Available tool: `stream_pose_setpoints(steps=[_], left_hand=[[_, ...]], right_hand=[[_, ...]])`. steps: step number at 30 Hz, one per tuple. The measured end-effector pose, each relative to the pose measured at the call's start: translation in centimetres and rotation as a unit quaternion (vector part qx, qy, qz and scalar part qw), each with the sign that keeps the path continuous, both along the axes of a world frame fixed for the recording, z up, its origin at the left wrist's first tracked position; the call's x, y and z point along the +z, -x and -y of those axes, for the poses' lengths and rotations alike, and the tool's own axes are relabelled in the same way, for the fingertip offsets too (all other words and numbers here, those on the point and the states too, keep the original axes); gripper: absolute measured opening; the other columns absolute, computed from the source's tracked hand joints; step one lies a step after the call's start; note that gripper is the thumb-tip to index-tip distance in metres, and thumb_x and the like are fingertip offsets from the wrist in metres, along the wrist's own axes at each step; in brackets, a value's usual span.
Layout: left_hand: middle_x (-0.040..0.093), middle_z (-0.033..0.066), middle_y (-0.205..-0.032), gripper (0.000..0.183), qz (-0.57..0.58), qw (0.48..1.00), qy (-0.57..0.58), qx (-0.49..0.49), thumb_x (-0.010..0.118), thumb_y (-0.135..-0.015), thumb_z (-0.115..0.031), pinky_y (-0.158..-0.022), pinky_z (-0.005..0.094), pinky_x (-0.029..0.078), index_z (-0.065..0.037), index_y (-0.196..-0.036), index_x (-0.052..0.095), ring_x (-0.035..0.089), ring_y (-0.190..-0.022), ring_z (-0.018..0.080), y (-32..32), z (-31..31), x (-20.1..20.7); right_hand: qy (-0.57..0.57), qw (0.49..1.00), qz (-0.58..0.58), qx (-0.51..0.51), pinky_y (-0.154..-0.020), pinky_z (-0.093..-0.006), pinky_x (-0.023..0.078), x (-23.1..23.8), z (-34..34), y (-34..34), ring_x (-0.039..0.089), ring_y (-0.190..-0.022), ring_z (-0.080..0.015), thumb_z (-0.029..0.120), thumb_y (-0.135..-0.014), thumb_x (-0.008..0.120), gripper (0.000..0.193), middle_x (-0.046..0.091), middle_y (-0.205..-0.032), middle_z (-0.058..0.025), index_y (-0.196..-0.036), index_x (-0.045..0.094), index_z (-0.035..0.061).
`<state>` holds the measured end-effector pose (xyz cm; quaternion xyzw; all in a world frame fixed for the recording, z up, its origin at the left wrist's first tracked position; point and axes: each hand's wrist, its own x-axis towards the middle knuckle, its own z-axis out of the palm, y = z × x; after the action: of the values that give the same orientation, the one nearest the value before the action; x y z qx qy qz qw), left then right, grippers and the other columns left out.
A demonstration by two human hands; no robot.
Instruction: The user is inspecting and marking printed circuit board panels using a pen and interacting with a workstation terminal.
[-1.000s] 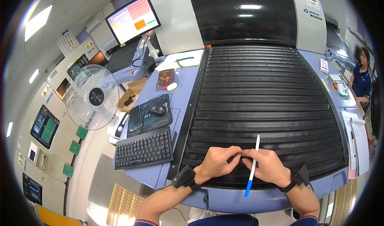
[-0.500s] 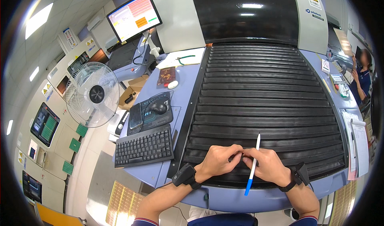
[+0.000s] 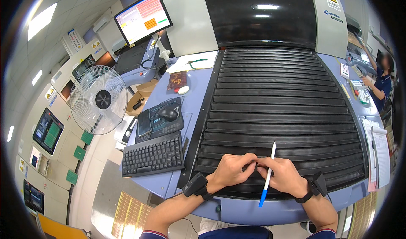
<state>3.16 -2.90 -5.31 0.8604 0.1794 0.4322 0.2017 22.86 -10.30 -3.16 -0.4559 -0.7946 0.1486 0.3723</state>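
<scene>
My right hand point(image 3: 284, 176) is closed on a white marker pen point(image 3: 269, 171) with a blue end. The pen slants upright, its dark tip pointing away from me and its blue end toward me. My left hand point(image 3: 231, 170) is closed, its fingertips meeting those of my right hand; whatever they pinch, if anything, is hidden. Both hands are over the near end of the black ribbed bellows cover point(image 3: 279, 116). Dark devices are strapped to both wrists.
Left of the cover are a keyboard point(image 3: 153, 155), mouse point(image 3: 169, 113), phone point(image 3: 144, 123) and green-handled tool point(image 3: 192, 63). A monitor point(image 3: 143, 19) and fan point(image 3: 101, 99) stand farther off. A clipboard point(image 3: 380, 154) lies at right; a co-worker point(image 3: 382, 84) stands beyond.
My hands and the pen have stayed in place. At the far right, the co-worker has shifted, one arm now reaching up and away; the panel held upright earlier no longer shows there.
</scene>
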Motion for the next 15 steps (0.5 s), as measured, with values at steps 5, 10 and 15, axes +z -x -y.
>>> stream_pose_setpoints(steps=[5, 10, 15], left_hand=[[0.070, 0.0095, -0.073, 0.013, 0.000, 1.000, -0.002, 0.003, 0.070, -0.082, -0.003, -0.053, 0.0309, 0.054, -0.003, -0.094, 0.065, 0.069, -0.059, 0.0250, 0.00, 0.00, -0.03], [0.070, 0.0098, -0.073, 0.013, 0.001, 1.000, 0.001, 0.002, 0.070, -0.082, -0.003, -0.053, 0.0309, 0.054, -0.003, -0.095, 0.065, 0.069, -0.059, 0.0252, -0.03, 0.04, 0.00], [0.071, 0.0099, -0.074, 0.013, -0.002, 1.000, 0.000, 0.000, 0.070, -0.082, -0.003, -0.053, 0.0313, 0.054, -0.003, -0.095, 0.065, 0.069, -0.060, 0.0255, -0.07, 0.09, 0.26]], right_hand=[[0.025, 1.000, 0.011, -0.008, -0.061, -0.0390, 0.055, 0.25, 0.14, 0.00, 0.070, -0.071, -0.0339, 0.006, -0.084, 0.072, 0.024, 0.071, -0.084, -0.0169, -0.106, 0.067, 0.0000], [0.021, 1.000, 0.010, -0.007, -0.061, -0.0387, 0.056, 0.30, 0.15, 0.01, 0.070, -0.071, -0.0338, 0.006, -0.083, 0.072, 0.023, 0.071, -0.084, -0.0168, -0.104, 0.066, -0.0001], [0.019, 1.000, 0.013, -0.007, -0.061, -0.0388, 0.056, 0.47, 0.18, -0.01, 0.070, -0.071, -0.0338, 0.005, -0.084, 0.072, 0.022, 0.071, -0.084, -0.0172, -0.103, 0.066, -0.0004]])
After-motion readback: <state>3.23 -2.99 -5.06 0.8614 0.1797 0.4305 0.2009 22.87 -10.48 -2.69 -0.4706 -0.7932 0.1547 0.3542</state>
